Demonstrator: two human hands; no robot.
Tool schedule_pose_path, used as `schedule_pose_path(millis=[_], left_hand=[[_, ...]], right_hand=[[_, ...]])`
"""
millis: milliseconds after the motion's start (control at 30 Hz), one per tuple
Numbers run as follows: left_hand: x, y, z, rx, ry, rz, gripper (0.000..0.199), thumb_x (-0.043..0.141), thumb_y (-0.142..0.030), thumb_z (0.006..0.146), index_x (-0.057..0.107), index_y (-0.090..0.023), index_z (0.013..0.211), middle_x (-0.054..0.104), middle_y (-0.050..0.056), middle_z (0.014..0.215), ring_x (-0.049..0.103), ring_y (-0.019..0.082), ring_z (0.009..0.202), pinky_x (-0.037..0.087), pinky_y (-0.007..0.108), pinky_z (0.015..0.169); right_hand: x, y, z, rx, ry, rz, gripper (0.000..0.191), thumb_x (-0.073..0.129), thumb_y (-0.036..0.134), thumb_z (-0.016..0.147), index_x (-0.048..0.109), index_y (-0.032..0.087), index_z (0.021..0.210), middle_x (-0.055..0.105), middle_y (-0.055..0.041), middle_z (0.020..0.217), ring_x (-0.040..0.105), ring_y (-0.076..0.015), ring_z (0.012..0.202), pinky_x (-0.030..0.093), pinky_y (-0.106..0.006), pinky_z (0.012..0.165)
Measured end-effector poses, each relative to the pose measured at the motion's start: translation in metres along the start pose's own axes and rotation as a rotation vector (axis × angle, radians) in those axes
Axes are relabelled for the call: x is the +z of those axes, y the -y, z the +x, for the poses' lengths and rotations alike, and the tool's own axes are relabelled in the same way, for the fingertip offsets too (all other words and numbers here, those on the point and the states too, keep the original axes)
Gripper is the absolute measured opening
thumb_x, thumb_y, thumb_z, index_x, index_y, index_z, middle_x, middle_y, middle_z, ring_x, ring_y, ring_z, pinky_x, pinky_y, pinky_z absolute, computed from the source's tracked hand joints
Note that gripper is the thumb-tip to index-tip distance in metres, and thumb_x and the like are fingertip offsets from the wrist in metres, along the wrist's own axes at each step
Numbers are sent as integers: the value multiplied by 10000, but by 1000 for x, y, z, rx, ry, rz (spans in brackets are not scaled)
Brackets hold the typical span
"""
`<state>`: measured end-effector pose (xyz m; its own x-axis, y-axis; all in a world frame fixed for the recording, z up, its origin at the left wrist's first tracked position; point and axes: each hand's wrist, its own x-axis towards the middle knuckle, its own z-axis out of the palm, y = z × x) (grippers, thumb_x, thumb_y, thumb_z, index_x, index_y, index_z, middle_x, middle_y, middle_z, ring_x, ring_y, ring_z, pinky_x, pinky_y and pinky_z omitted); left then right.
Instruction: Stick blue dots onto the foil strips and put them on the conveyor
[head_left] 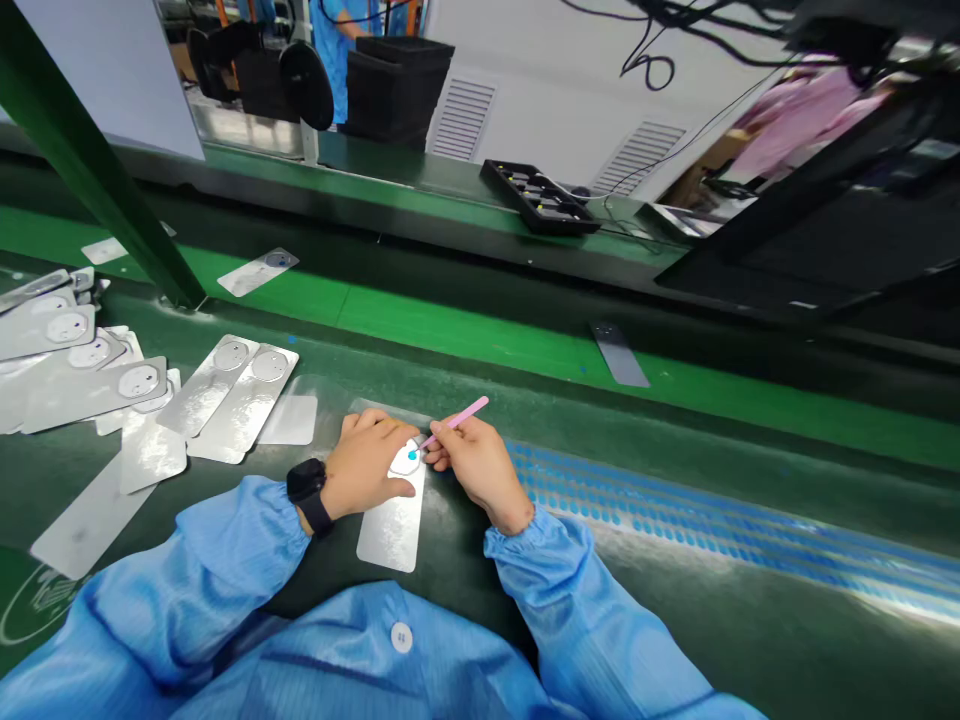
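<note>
Now the left hand (366, 465) rests open on a silver sheet (390, 530), while the right hand (476, 465) holds a slim pink stick (457, 422) in a firm grip

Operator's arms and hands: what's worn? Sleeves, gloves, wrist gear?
The left sleeve and right sleeve are light-blue smock fabric with gathered cuffs. A black wristwatch with a black strap sits on the left wrist. The left hand and right hand are ungloved.
</note>
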<state>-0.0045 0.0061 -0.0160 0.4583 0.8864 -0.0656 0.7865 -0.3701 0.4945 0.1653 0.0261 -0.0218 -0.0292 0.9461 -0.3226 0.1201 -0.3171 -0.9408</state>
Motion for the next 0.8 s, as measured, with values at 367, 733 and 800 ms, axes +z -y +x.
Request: schedule_pose_path(millis=[367,733,800], left_hand=[[1,1,0,5,-11,9,609,799,-407,654,530,-247,1177,616,39,1185,452,274,1113,311,410,912],[5,6,-2,74,-28,77,435,794,-442,664,636,-268,1030,587,33,1252,431,278,1142,327,430,912],[6,7,-2,91,-38,89,366,793,-448,665,673,-271,962,589,32,1254,434,281,1141,331,440,910]], right_hand=[[1,1,0,0,0,-64,171,623,281,774,594,150,668,638,-10,545,602,-112,453,480,-189,417],[3,7,-4,2,-15,-130,125,583,230,795,587,165,689,633,4,545,604,-121,454,484,-204,432],[4,7,-3,-3,-11,-146,124,578,233,794,586,168,688,641,-2,556,606,-126,462,490,-212,441]])
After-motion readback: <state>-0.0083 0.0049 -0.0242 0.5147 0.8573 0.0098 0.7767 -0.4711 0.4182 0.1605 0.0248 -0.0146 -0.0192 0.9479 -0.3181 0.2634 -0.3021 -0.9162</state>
